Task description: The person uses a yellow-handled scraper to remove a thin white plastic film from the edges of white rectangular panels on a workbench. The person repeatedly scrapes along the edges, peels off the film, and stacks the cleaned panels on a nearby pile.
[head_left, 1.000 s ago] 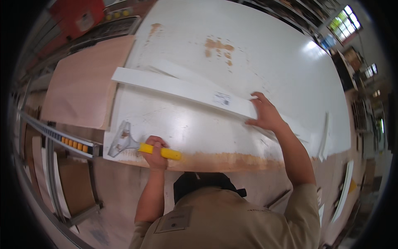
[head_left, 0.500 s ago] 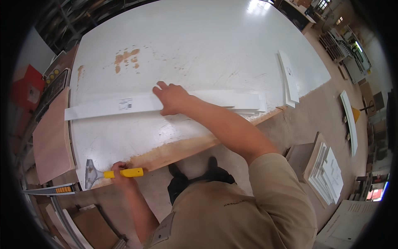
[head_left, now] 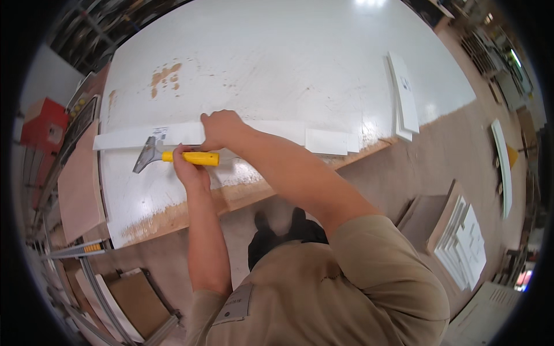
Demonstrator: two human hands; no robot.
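Note:
My left hand (head_left: 189, 168) is closed around the yellow handle of a scraper (head_left: 203, 158), whose wide grey metal head points left. The scraper is over the near side of a long white board strip (head_left: 118, 139) with a printed label. My right hand (head_left: 224, 129) grips that strip across its width, thumb side and fingers bent over its edges; part of the grip is hidden. To the right of my right hand, more white strips (head_left: 330, 142) lie stacked along the worktop's near side, partly under my right forearm. The white worktop (head_left: 254, 63) beneath is scratched and worn.
Two white strips (head_left: 404, 95) lie at the worktop's right. Its near edge (head_left: 167, 222) is worn to bare wood. On the floor at the right, white panels (head_left: 464, 245) are stacked. A red box (head_left: 45, 124) and a brownish panel (head_left: 81, 179) stand at the left.
My left hand has brought the scraper up and right from the near left corner to the strip. The labelled strip is slightly farther from me, and my right hand has closed on it.

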